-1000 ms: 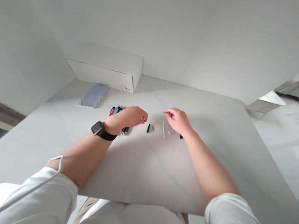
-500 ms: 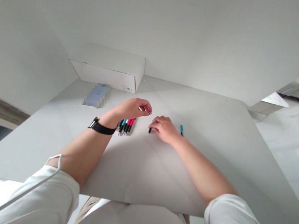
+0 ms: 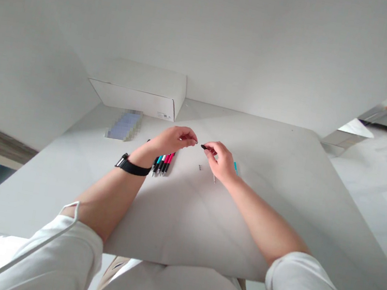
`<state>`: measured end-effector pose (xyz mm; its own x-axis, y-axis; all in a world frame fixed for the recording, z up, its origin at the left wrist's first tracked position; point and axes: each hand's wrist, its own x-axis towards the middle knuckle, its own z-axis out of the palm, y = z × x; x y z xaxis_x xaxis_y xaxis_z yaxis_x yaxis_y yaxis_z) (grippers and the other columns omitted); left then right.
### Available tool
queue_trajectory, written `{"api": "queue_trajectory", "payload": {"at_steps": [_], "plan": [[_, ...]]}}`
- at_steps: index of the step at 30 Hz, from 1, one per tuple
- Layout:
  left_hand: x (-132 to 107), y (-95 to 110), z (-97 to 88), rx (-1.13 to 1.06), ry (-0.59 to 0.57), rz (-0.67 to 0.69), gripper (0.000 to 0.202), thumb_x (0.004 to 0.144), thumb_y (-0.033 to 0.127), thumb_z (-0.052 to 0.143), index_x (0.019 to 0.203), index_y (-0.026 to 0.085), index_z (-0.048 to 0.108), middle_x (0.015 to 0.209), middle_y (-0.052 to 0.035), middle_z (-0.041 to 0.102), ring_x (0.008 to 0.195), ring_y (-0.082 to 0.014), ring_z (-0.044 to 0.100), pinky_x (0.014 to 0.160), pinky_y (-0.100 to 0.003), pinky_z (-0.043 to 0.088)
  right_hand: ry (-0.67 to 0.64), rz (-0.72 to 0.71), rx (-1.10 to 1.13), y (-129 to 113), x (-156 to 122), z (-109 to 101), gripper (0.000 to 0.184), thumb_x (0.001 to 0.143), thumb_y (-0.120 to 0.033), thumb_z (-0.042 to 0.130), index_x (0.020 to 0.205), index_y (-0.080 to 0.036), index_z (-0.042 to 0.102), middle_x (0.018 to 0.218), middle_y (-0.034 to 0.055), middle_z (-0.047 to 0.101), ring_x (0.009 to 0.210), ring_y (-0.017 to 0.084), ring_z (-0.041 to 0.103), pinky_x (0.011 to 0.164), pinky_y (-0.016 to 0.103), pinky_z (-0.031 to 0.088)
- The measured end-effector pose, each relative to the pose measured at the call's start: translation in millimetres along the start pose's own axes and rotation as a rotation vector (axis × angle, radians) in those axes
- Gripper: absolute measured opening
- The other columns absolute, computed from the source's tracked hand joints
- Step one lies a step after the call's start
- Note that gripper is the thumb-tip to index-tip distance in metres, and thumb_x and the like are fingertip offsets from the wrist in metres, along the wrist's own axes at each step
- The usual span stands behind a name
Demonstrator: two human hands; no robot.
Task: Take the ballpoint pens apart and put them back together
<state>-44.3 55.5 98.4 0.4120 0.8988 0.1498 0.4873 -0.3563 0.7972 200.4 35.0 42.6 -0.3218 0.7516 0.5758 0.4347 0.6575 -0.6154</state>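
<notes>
My left hand hovers over the table with thumb and fingers pinched on a tiny metallic piece. Facing it, my right hand grips a short black pen part between thumb and fingertips. A small gap separates the two pieces. Below them a tiny metal part lies on the table. A thin, light stick like a pen refill shows under my right hand. Behind that hand a turquoise pen piece is partly hidden. Several pens lie side by side next to my left wrist, partly covered by it.
A white box stands against the wall at the back left of the white table. In front of it sits a blurred-out bluish item. A white cable runs along my left sleeve.
My right hand has lifted the black pen part from the table up toward my left hand. The tiny metal part and the thin stick now show on the table. My left hand has barely moved.
</notes>
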Motion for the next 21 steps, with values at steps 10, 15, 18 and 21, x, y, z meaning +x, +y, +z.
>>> {"api": "queue_trajectory", "payload": {"at_steps": [10,15,18,21], "plan": [[2,6,15.4,0.08,0.035,0.029,0.027,0.094,0.043,0.064,0.099,0.02,0.075,0.09,-0.0037,0.076,0.081,-0.0162,0.065,0.076,-0.028,0.048,0.04,-0.027,-0.032,-4,3,-2,0.013,0.103,-0.029,0.06,0.112,-0.026,0.068,0.1,0.0047,0.069,0.09,0.019,0.067,0.084,0.034,0.055],[0,8,22.3,0.121,0.08,0.029,0.026,0.095,0.043,0.062,0.098,0.02,0.074,0.092,-0.0038,0.077,0.083,-0.017,0.066,0.076,-0.028,0.048,0.024,0.02,-0.11,-6,3,-5,0.013,0.103,-0.029,0.06,0.111,-0.026,0.07,0.103,0.0074,0.07,0.097,0.023,0.067,0.09,0.037,0.056],[0,7,26.4,0.159,0.09,0.014,0.028,0.096,0.044,0.059,0.097,0.02,0.074,0.09,-0.0037,0.077,0.079,-0.0171,0.065,0.073,-0.028,0.046,0.02,0.007,-0.135,-7,3,-9,0.014,0.102,-0.027,0.06,0.111,-0.026,0.072,0.105,0.0084,0.07,0.101,0.024,0.067,0.094,0.04,0.055],[1,4,31.6,0.175,0.08,-0.016,0.028,0.098,0.042,0.056,0.094,0.021,0.073,0.086,-0.003,0.076,0.076,-0.017,0.064,0.07,-0.028,0.045,0.016,-0.03,-0.167,-7,3,-11,0.016,0.103,-0.025,0.059,0.111,-0.027,0.072,0.108,0.009,0.07,0.105,0.025,0.066,0.097,0.041,0.054]]}}
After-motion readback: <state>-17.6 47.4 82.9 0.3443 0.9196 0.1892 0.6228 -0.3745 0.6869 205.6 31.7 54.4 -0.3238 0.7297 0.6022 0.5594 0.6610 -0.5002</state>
